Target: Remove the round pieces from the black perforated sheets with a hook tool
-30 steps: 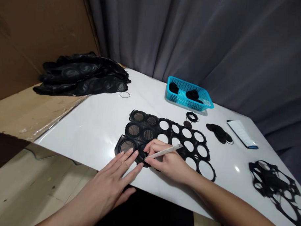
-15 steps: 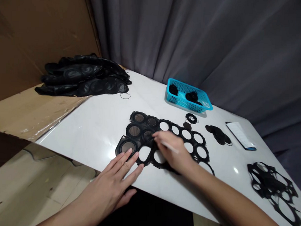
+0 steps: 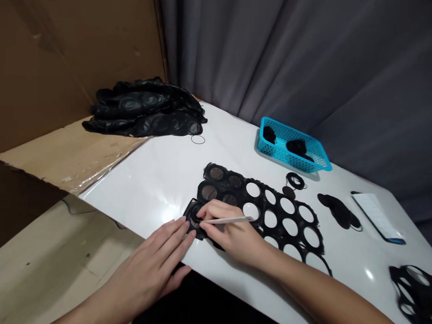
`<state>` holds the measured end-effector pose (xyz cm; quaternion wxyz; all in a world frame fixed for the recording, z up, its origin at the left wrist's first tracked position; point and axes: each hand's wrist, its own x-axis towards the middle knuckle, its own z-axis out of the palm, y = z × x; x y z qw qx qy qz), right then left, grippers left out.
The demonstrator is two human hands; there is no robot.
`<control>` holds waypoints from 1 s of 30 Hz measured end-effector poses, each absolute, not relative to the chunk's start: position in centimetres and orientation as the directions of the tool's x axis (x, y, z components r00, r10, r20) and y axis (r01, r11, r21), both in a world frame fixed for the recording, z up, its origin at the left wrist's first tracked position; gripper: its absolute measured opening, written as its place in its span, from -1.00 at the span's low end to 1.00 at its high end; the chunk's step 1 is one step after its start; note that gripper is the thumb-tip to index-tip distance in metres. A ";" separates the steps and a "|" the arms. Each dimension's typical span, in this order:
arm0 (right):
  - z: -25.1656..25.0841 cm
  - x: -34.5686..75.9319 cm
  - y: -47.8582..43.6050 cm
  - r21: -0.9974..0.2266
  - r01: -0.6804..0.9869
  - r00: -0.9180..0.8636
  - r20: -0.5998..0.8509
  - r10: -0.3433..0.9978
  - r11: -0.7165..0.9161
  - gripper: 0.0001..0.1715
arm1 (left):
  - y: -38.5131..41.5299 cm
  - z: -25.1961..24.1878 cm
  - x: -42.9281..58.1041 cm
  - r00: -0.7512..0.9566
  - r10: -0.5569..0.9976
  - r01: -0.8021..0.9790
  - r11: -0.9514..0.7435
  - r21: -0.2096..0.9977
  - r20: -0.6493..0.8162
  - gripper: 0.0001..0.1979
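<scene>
A black sheet [image 3: 256,180] with rows of round cut-outs lies flat on the white table. Several openings at its left end are filled with dark discs, such as the disc [image 3: 209,192]; others show the white tabletop. My left hand [image 3: 159,254] rests with fingers stretched out, its fingertips on the sheet's near left corner. Pinched in my right hand [image 3: 231,228] is a slim white pen-like tool [image 3: 231,220]. Its working end, hidden by the fingers, is over the ring at that corner, close to my left fingertips.
A pile of black perforated sheets [image 3: 147,110] sits on cardboard at the back left. Behind the sheet stands a blue basket [image 3: 294,155] with black pieces. Rightward lie black rings [image 3: 295,181], black discs [image 3: 338,211], a notepad [image 3: 377,217] and a cut-out scrap [image 3: 415,294].
My right hand has moved left and nearer, from the sheet's middle to its near left corner, still holding the tool. My left hand stays at the corner. The view has shifted left.
</scene>
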<state>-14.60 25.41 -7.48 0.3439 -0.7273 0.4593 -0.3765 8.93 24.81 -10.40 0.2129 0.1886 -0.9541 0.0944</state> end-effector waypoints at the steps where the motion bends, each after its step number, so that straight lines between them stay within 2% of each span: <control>1: -7.5 -14.5 25.5 -0.861 -0.398 0.291 0.207 -0.934 -0.315 -0.79 | 24.8 -10.6 9.0 -0.844 -0.317 -0.395 0.913 -0.102 0.432 -0.59; 5: -7.4 -14.7 25.6 -0.902 -0.361 0.275 0.138 -0.951 -0.235 -0.73 | 24.8 -11.2 9.0 -0.829 -0.338 -0.405 0.912 -0.063 0.446 -0.61; 11: -7.5 -14.3 25.5 -0.903 -0.362 0.271 0.134 -0.953 -0.230 -0.73 | 24.7 -11.2 8.6 -0.798 -0.371 -0.415 0.910 0.013 0.475 -0.62; 17: -7.3 -14.2 25.7 -0.885 -0.397 0.267 0.141 -0.953 -0.242 -0.76 | 24.8 -11.2 8.6 -0.797 -0.390 -0.426 0.904 0.029 0.462 -0.64; 19: -7.5 -13.8 26.3 -0.856 -0.435 0.252 0.183 -0.950 -0.280 -0.78 | 24.7 -11.2 8.6 -0.801 -0.386 -0.418 0.908 0.034 0.458 -0.63; 21: -8.0 -13.2 27.0 -0.777 -0.514 0.264 0.260 -0.929 -0.364 -0.84 | 24.5 -11.2 8.5 -0.803 -0.382 -0.409 0.912 0.044 0.458 -0.64; 23: -8.6 -12.8 27.5 -0.626 -0.621 0.331 0.336 -0.882 -0.472 -0.89 | 24.4 -11.3 8.4 -0.801 -0.384 -0.408 0.912 0.051 0.460 -0.66; 25: -8.8 -13.0 27.3 -0.493 -0.672 0.418 0.363 -0.833 -0.553 -0.84 | 24.2 -11.2 8.4 -0.801 -0.378 -0.404 0.913 0.045 0.464 -0.68; 26: -8.7 -13.5 26.8 -0.471 -0.676 0.427 0.377 -0.822 -0.567 -0.82 | 24.2 -11.1 8.5 -0.804 -0.371 -0.401 0.915 0.037 0.465 -0.69; 28: -8.1 -15.2 25.0 -0.504 -0.673 0.349 0.430 -0.833 -0.542 -0.82 | 24.2 -10.7 8.6 -0.815 -0.351 -0.387 0.922 0.017 0.461 -0.69; 30: -7.1 -17.3 22.8 -0.547 -0.709 0.135 0.514 -0.847 -0.445 -0.86 | 24.1 -10.0 8.5 -0.817 -0.343 -0.379 0.925 0.016 0.464 -0.69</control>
